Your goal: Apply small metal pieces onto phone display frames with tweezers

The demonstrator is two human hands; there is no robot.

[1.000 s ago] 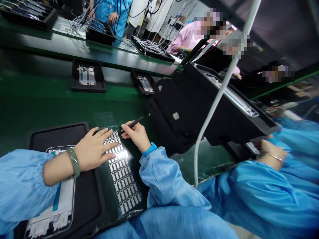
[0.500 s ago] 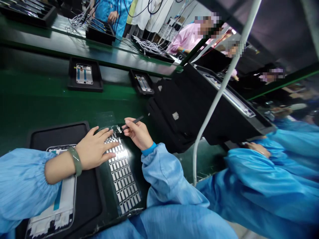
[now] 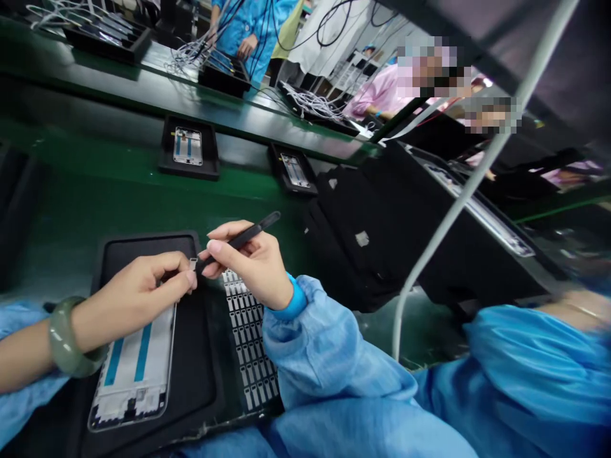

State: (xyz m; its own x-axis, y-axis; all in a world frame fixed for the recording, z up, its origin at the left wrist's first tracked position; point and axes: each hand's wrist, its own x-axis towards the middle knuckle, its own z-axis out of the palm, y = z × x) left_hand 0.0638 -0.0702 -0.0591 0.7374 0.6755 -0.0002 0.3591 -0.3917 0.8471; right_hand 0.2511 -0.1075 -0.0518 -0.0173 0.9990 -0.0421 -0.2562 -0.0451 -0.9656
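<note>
The right hand [image 3: 251, 268] grips tweezers [image 3: 248, 237] at a tiny, flimsy metal tab [image 3: 193, 263], best taken by its edge; the left hand [image 3: 136, 299] curls just beside it.

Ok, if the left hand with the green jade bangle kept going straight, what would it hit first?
Likely the slim black tweezers' tip in the right hand, just past the left fingertips; depth is unclear.

Tweezers [image 3: 243, 238]: black, slim, tips angled down to the tab
Metal tab [image 3: 193, 263]: tiny, silver, at the tweezer tips
Tab sheet [image 3: 245, 337]: dark, rows of silver tabs
Phone frame [image 3: 136, 362]: white, blue-striped, lying flat
</note>
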